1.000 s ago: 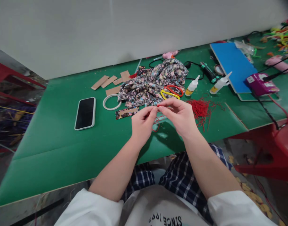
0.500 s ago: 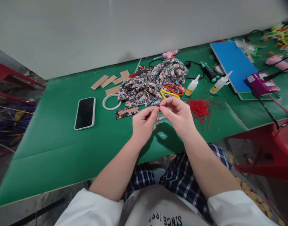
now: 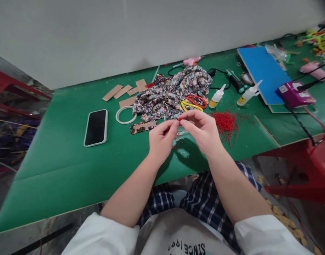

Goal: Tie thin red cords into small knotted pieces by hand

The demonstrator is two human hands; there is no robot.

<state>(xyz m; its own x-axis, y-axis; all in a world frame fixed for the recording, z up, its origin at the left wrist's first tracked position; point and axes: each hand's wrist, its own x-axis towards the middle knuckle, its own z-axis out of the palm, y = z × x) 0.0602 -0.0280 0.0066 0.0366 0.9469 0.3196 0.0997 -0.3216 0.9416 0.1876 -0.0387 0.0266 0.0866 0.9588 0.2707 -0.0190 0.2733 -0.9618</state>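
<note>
Above the green table, my left hand (image 3: 164,139) and my right hand (image 3: 202,132) meet fingertip to fingertip. Both are pinched on a thin red cord (image 3: 179,119), most of it hidden by the fingers. Loose red strands hang or lie just below them. Right of my right hand lies a tangled heap of red cord (image 3: 226,122). Scissors (image 3: 193,103) with one red and one yellow handle rest just beyond my fingers, on a crumpled floral cloth (image 3: 169,95). A cardboard strip edged in floral cloth (image 3: 143,126) lies left of my left hand.
A phone (image 3: 96,127), a roll of tape (image 3: 125,115) and cardboard pieces (image 3: 122,91) lie to the left. Rightward stand two glue bottles (image 3: 217,97), a cutter (image 3: 236,81), a blue board (image 3: 264,72) and a purple box (image 3: 296,94) with cables. A pink glue gun (image 3: 192,61) lies behind.
My fingertips have shifted very slightly around the red cord, and a little more red shows between them. Everything else on the table stays in place.
</note>
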